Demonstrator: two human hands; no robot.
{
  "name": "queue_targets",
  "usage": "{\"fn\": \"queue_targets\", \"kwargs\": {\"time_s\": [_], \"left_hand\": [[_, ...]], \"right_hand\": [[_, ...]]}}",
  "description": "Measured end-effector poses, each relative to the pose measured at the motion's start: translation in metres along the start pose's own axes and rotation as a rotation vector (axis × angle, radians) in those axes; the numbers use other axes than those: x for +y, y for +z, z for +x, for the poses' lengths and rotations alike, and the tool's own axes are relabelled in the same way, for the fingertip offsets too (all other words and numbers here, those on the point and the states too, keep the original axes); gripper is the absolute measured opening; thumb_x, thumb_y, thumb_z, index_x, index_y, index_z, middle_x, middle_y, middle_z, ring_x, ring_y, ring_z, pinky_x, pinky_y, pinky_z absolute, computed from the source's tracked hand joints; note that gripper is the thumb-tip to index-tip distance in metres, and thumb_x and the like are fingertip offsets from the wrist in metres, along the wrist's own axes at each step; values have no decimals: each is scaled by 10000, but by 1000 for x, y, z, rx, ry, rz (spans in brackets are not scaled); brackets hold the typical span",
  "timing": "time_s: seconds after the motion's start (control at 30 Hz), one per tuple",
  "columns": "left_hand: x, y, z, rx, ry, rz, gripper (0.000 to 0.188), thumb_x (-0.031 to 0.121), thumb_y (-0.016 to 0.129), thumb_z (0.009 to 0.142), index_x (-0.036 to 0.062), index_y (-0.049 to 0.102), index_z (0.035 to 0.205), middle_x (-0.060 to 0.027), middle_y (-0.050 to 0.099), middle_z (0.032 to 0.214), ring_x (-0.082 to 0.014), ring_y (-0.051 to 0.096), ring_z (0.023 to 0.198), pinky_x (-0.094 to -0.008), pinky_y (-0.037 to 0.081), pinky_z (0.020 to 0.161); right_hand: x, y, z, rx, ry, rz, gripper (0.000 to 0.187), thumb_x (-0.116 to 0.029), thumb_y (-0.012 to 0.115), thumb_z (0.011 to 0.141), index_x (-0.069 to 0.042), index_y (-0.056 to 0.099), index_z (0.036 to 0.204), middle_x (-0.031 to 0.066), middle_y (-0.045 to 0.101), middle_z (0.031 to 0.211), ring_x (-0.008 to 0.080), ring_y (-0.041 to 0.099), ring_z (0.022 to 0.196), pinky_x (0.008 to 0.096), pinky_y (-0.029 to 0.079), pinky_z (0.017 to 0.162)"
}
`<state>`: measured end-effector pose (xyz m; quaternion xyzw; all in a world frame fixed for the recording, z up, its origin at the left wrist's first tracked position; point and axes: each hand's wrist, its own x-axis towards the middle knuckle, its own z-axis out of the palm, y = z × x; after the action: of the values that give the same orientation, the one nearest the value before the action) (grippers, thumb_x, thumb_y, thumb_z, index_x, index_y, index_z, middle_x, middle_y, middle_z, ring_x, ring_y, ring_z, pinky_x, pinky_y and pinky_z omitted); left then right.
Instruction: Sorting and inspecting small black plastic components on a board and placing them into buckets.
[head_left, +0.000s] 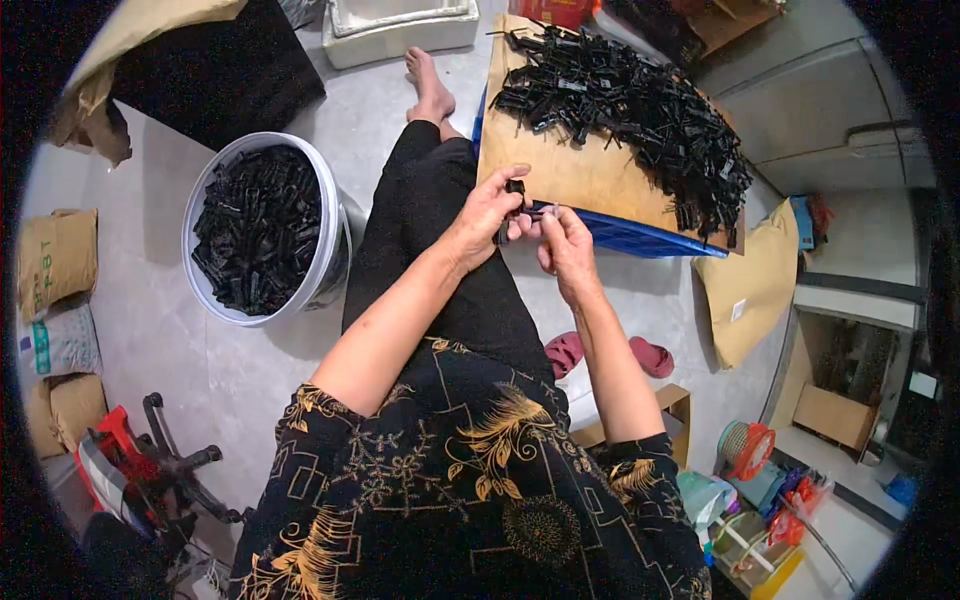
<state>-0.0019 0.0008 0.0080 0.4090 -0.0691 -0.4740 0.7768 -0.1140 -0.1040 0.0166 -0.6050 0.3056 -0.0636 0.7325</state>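
A small black plastic part (513,190) sits in the closed fingers of my left hand (482,222), above my lap. Close beside it, my right hand (568,248) pinches at the part's right side with thumb and forefinger. What exactly lies between the right fingertips is too small to make out. Just beyond my hands, a heap of similar black plastic parts (620,110) covers much of a brown cardboard sheet (560,190). That sheet rests on a blue crate (640,236). To my left stands a white bucket (333,190) filled with black plastic pieces (258,230).
A white foam box (400,38) and a large black box (215,75) stand at the far side. Brown paper bags (750,285) lean right of the crate. Maroon slippers (650,356) lie on the floor. A chair base (165,460) is at lower left.
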Motion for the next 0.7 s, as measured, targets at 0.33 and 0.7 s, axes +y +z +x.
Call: {"fn": "queue_targets", "kwargs": {"time_s": [0.33,0.7], "left_hand": [[4,-5,-5,-336,-168,-54,396,165,493,889,48,408,1257,-66,562,778,-83,534,532,-163,386,411],[-5,10,0,-225,-104,368,431,133,541,860,49,403,1260,-49,584,883,-93,593,647,-169,410,447]], "right_hand": [[-19,-14,8,-118,78,177,174,-258,534,902,-88,530,937,-5,549,698,26,361,424,169,240,367],[-22,-30,17,-200,109,67,146,-237,588,865,-114,537,926,-82,443,592,4,295,410,172,197,369]]}}
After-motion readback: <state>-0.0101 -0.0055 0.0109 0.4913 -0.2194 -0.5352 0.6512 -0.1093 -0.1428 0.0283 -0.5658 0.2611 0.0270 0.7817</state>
